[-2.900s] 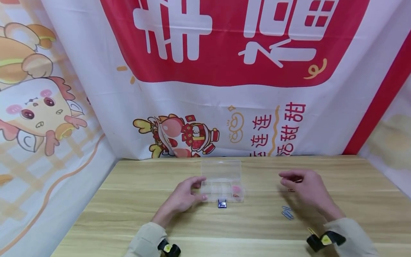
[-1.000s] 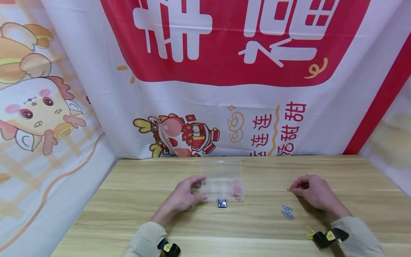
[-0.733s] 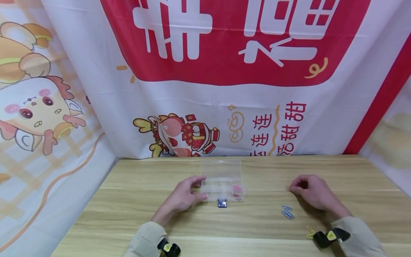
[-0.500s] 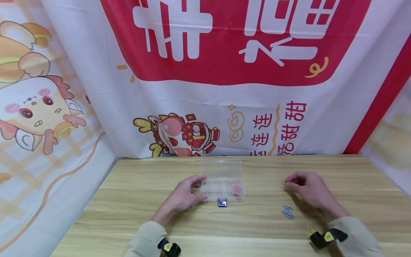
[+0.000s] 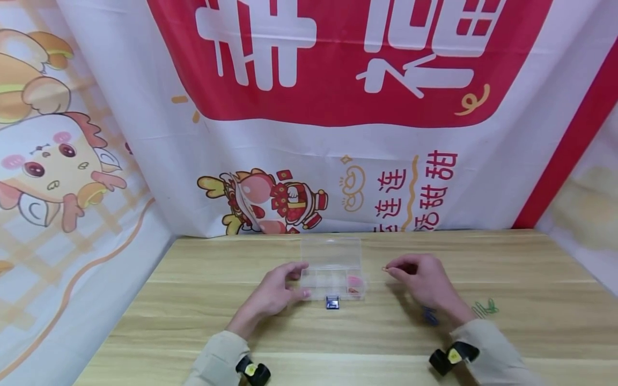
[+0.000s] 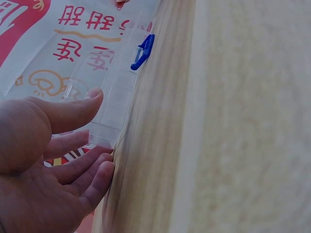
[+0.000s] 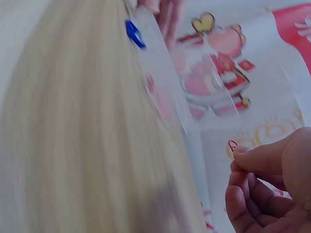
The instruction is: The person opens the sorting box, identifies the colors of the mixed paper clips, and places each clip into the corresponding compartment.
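A clear plastic compartment box [image 5: 323,284] lies on the table with its lid [image 5: 331,253] raised at the back and a blue latch [image 5: 332,303] at the front. Its right-hand compartment contains pink and red pieces [image 5: 354,282], too small to make out. My left hand [image 5: 272,292] holds the box's left end, thumb at the front corner and fingers towards the back; the left wrist view shows the thumb [image 6: 77,112] beside the clear wall. Right of the box, above the table, my right hand [image 5: 425,280] pinches a red paper clip [image 7: 233,145] between thumb and forefinger.
Blue paper clips [image 5: 429,315] lie on the table below the right wrist, partly shaded. Green paper clips [image 5: 485,308] are to the right of that forearm. A printed cloth [image 5: 333,145] hangs along the table's back edge. Both wrists carry black camera straps.
My right hand picked up the red paper clip from the table and carried it left towards the box. Green clips came into sight behind the forearm. My left hand stayed at the box.
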Available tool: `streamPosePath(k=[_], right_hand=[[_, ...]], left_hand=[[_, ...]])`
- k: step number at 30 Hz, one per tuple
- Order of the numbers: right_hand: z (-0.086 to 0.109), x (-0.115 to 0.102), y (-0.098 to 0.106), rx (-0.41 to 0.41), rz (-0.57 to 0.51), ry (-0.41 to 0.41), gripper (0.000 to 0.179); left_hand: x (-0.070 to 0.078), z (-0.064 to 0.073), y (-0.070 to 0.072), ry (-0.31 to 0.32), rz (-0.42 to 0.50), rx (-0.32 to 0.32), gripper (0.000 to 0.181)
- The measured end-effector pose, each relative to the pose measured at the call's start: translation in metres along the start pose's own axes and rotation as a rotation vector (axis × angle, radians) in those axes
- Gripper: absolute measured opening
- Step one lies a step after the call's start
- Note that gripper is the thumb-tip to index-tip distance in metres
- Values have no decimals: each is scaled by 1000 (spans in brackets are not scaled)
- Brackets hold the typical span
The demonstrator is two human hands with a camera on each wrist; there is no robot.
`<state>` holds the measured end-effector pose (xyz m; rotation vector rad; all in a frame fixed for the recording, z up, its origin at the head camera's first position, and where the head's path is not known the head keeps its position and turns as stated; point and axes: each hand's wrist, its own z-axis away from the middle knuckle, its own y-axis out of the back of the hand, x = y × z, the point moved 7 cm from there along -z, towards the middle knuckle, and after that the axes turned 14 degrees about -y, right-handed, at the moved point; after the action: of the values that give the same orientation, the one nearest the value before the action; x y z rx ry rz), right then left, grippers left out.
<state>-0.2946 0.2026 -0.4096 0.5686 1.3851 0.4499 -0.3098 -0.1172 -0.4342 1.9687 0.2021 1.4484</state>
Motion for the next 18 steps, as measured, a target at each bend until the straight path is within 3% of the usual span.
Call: streamPosePath(k=[8, 18], right_hand=[[6, -21, -33, -47, -30, 19, 4], [9, -29, -53, -52, -14, 6, 6]], left_hand=[[1, 0, 0, -4, 4, 3, 65], [0, -1, 1, -12, 14, 1, 63]])
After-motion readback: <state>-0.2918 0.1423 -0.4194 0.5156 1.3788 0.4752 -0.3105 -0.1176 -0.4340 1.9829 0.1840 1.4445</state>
